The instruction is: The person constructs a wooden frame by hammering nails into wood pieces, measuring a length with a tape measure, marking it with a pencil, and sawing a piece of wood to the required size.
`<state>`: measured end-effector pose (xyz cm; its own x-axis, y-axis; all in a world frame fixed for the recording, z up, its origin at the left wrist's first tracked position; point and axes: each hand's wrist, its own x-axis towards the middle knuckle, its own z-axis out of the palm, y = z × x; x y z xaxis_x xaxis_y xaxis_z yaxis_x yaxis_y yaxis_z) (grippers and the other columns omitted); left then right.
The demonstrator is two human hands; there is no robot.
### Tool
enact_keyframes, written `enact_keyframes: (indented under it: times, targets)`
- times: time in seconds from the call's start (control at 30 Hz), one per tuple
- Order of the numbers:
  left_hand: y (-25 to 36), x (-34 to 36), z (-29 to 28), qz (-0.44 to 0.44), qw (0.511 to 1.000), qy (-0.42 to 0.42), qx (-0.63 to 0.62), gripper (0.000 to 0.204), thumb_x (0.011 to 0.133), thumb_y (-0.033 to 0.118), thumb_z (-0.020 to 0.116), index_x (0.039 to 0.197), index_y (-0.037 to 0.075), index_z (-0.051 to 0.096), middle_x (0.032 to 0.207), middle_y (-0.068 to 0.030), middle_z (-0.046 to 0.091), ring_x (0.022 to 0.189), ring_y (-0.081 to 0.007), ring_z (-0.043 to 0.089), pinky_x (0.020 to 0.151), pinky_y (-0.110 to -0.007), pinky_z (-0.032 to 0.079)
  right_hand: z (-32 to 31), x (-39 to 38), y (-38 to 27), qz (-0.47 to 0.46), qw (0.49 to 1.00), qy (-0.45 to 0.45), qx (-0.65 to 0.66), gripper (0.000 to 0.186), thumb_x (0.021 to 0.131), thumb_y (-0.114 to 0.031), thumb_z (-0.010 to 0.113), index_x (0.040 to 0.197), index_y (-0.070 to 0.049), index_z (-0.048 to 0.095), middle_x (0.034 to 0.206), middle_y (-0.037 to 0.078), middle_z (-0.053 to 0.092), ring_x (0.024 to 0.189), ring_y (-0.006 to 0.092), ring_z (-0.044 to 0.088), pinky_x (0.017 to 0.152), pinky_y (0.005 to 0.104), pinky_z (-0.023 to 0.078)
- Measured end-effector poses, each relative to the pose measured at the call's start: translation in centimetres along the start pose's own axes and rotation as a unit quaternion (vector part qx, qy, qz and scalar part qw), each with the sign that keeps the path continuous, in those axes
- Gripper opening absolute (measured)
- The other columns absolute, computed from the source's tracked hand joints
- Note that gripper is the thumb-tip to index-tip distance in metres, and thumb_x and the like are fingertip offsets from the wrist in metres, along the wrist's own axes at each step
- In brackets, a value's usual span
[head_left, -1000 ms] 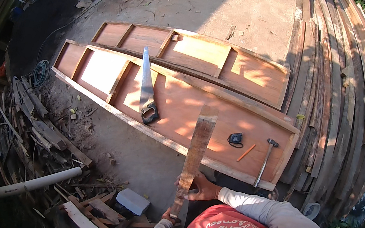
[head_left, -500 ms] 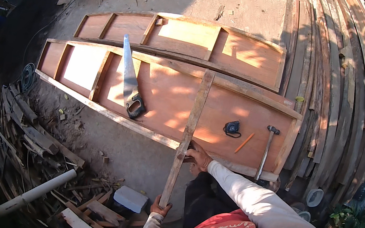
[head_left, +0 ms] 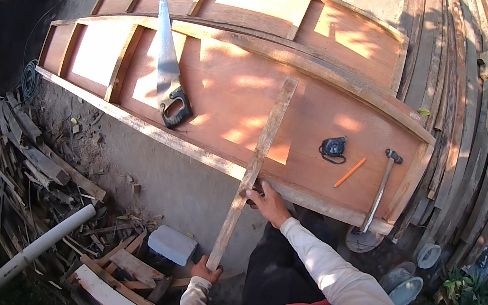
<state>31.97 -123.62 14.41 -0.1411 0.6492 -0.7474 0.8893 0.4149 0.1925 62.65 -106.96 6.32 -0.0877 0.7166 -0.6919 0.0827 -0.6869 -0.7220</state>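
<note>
A long narrow wooden batten (head_left: pixel 255 161) lies slanted across the near rail of a big framed plywood panel (head_left: pixel 234 98). My left hand (head_left: pixel 205 271) grips the batten's near end, low in the picture. My right hand (head_left: pixel 268 201) presses on the batten where it crosses the panel's front edge. On the panel lie a handsaw (head_left: pixel 166 73), a black tape measure (head_left: pixel 333 148), an orange pencil (head_left: pixel 349 172) and a hammer (head_left: pixel 380 188).
A second framed panel (head_left: pixel 268 13) lies behind the first. Stacked planks (head_left: pixel 479 115) run along the right. Scrap wood (head_left: pixel 51 171), a white pipe (head_left: pixel 41 247) and a grey block (head_left: pixel 172 244) lie at the lower left. Sandals (head_left: pixel 404 279) sit at the lower right.
The batten went from upright in my hands to laid down across the panel. My right hand slid to the panel's edge and my left hand stayed at the near end.
</note>
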Motion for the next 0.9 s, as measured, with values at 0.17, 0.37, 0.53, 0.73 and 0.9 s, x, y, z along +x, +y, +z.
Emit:
enact_keyframes:
  times: [0.17, 0.37, 0.53, 0.73, 0.9]
  targets:
    - [-0.1, 2.6, 0.0, 0.016, 1.000, 0.020, -0.010, 0.050, 0.070, 0.044, 0.077, 0.103, 0.010, 0.063, 0.090, -0.0205, 0.072, 0.089, -0.0436, 0.069, 0.080, -0.050, 0.055, -0.1, 2.0, -1.9, -0.060, 0.998, 0.025, 0.004, 0.072, 0.095, -0.049, 0.061, 0.142, 0.004, 0.045, 0.129, 0.030, 0.061, 0.123, 0.0415, 0.058, 0.104, 0.0446, 0.044]
    - [0.2, 5.1, -1.1, 0.005, 1.000, 0.028, -0.010, 0.051, 0.069, 0.043, 0.077, 0.105, 0.009, 0.064, 0.089, -0.0202, 0.072, 0.086, -0.0444, 0.069, 0.079, -0.049, 0.056, -0.1, 3.7, -6.2, -0.045, 0.996, 0.012, 0.077, 0.060, 0.094, -0.041, 0.064, 0.132, 0.004, 0.053, 0.126, 0.025, 0.064, 0.117, 0.0333, 0.063, 0.097, 0.0403, 0.050]
    - [0.4, 6.7, -1.8, 0.022, 0.999, 0.025, 0.006, 0.052, 0.071, 0.043, 0.076, 0.109, 0.009, 0.065, 0.090, -0.0203, 0.072, 0.088, -0.0440, 0.069, 0.080, -0.048, 0.056, 0.1, 5.6, -5.7, -0.043, 0.998, 0.028, 0.041, 0.056, 0.094, -0.038, 0.063, 0.130, 0.004, 0.054, 0.122, 0.023, 0.067, 0.115, 0.0343, 0.064, 0.097, 0.0404, 0.049]
    - [0.9, 7.6, -2.3, 0.030, 0.999, 0.040, -0.011, 0.048, 0.071, 0.041, 0.075, 0.106, 0.010, 0.066, 0.089, -0.0198, 0.072, 0.087, -0.0428, 0.070, 0.080, -0.048, 0.056, 0.0, 6.5, -5.8, -0.068, 0.996, 0.032, 0.056, 0.056, 0.094, -0.039, 0.063, 0.128, 0.004, 0.055, 0.121, 0.024, 0.067, 0.115, 0.0360, 0.064, 0.097, 0.0416, 0.048]
    - [0.8, 8.3, -2.7, 0.034, 0.999, 0.037, -0.009, 0.044, 0.071, 0.040, 0.075, 0.102, 0.009, 0.066, 0.087, -0.0196, 0.072, 0.086, -0.0423, 0.070, 0.079, -0.047, 0.056, 0.0, 6.9, -5.6, -0.071, 0.995, 0.038, 0.052, 0.057, 0.094, -0.040, 0.063, 0.128, 0.004, 0.054, 0.121, 0.025, 0.067, 0.115, 0.0367, 0.063, 0.097, 0.0420, 0.048]
